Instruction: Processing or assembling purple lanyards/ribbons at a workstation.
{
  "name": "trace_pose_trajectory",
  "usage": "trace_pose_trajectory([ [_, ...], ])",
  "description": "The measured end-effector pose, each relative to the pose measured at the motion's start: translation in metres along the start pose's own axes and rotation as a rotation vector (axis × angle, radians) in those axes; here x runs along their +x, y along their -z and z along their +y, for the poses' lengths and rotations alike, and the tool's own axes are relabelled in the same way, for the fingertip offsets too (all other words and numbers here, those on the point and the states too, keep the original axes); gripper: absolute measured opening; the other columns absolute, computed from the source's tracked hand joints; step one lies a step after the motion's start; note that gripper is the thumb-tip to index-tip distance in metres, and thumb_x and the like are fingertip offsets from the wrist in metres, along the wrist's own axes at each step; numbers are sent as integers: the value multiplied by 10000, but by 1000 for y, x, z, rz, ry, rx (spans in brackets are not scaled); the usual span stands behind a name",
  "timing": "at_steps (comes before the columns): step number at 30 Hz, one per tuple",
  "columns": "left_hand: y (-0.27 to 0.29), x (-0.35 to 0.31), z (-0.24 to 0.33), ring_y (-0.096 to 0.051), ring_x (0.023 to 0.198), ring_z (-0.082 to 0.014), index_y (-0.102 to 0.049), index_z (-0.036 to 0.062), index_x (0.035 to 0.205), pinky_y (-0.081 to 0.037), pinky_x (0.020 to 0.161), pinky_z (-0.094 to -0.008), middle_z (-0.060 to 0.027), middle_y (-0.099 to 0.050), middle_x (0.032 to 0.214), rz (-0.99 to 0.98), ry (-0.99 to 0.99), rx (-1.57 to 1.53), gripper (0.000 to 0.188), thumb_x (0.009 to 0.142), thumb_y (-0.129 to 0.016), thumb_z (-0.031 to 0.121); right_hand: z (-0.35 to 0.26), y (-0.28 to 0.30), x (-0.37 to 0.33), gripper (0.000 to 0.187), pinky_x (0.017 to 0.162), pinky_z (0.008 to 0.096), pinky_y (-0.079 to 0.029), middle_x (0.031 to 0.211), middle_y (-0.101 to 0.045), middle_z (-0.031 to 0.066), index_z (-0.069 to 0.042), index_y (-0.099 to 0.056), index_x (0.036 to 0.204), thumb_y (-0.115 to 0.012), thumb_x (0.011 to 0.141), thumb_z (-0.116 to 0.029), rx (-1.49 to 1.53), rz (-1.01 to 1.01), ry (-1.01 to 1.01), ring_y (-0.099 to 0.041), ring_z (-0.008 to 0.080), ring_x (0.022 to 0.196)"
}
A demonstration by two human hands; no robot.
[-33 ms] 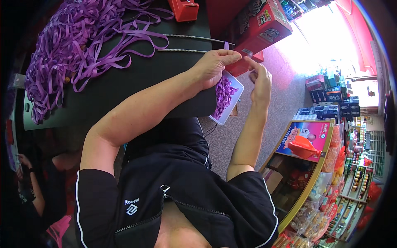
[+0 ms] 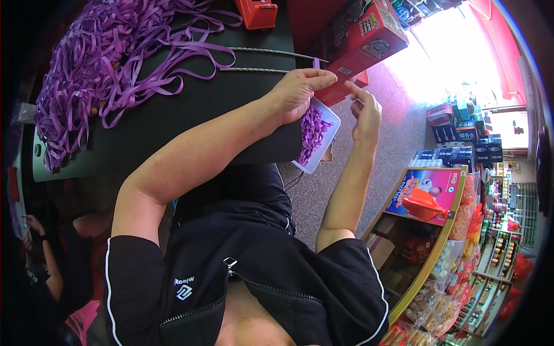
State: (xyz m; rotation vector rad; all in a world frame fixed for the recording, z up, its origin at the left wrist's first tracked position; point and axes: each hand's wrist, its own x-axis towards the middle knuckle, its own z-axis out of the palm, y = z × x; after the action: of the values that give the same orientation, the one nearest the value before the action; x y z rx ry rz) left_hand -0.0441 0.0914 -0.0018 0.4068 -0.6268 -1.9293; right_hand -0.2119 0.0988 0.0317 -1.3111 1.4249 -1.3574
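My left hand is held over the black table's right edge, thumb and fingertips pinched together. What lies between them is too small to make out. Just beyond its knuckles a short purple ribbon piece sits at the end of a twisted metal rod. A second twisted rod runs parallel, its tip hidden by that hand. To the right, my right hand hovers with the index finger stretched out and the others loosely bent, holding nothing visible. Its fingertip is a small gap from the left pinch.
A tangled heap of purple ribbon covers the left of the black table. Below my hands stands a white tub of purple pieces. A red dispenser-like tool, a red carton and a glass-fronted cabinet stand around.
My right hand has drawn slightly to the right, away from the left fingertips, and its fingers have opened a little. My left hand has stayed in place.
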Motion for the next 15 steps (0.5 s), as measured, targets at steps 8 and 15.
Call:
trace_pose_trajectory([
  [8,-10,-6,8,-505,1107,-142,-638,22,1097,-313,1016,-312,-51,-633,1084,93,-2,19,281,851,-689,149,7,14,-6,288,577,227,-356,954,-663,169,64,-638,870,-471,877,-170,563,-164,-232,-414,82,636],
  [15,-6,-3,7,-561,1023,-159,-654,2,1047,-371,988,-327,-79,-652,1023,32,13,75,260,841,-701,154,8,4,-9,264,643,218,-425,916,-674,119,72,-664,931,-547,904,-163,576,-203,-170,-523,83,702],
])
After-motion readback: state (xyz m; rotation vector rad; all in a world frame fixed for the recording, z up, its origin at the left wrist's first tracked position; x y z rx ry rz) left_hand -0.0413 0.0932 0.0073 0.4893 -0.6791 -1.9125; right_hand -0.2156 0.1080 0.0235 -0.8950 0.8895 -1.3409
